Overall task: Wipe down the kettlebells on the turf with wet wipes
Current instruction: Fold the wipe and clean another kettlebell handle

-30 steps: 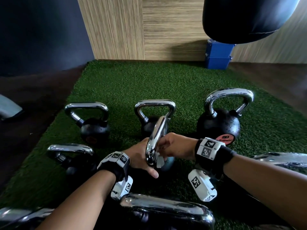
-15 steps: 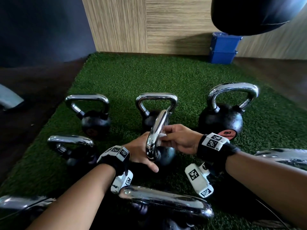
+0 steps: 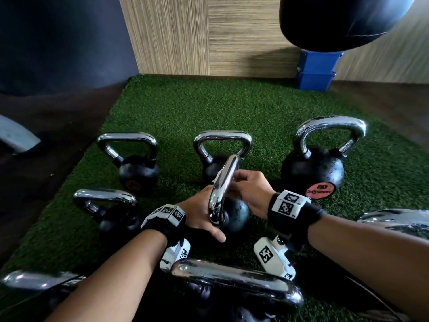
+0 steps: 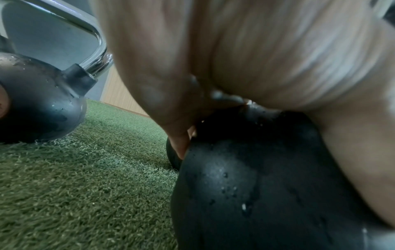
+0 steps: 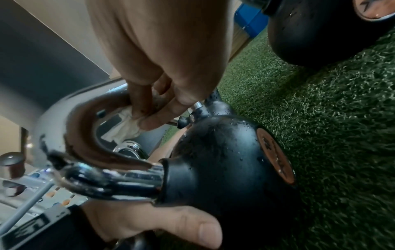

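A: Where is the kettlebell (image 3: 232, 216) now?

B: Low centre of the head view, on the turf (image 3: 232, 108), its chrome handle (image 3: 224, 189) edge-on to the camera. The right hand (image 3: 249, 189) pinches a white wipe (image 5: 126, 128) against the inner side of that handle, fingers curled over it. The left hand (image 3: 202, 212) lies on the black ball, fingers laid around it with the thumb straight out, steadying it.

A: Anything changed?

B: Yes. A second ago the right hand sat lower, near the handle's foot; now it is higher up the bar. The left hand has not shifted. I judge the wipe is travelling up the handle, so this bell's chrome is partly done.

A: And the rest?

B: Droplets show on the ball and on the big bell (image 3: 313, 173) at right centre, which looks damp. Two more bells (image 3: 137, 168) stand behind, one (image 3: 111, 210) at left centre, and handles cross the bottom and right edges. I cannot tell which are finished.

A: The room?

B: Green turf with dark floor on both sides. Wood-grain wall (image 3: 185, 36) at the top, a dark wall at upper left, blue boxes (image 3: 315, 70) at upper right beneath a black hanging bag (image 3: 336, 22).
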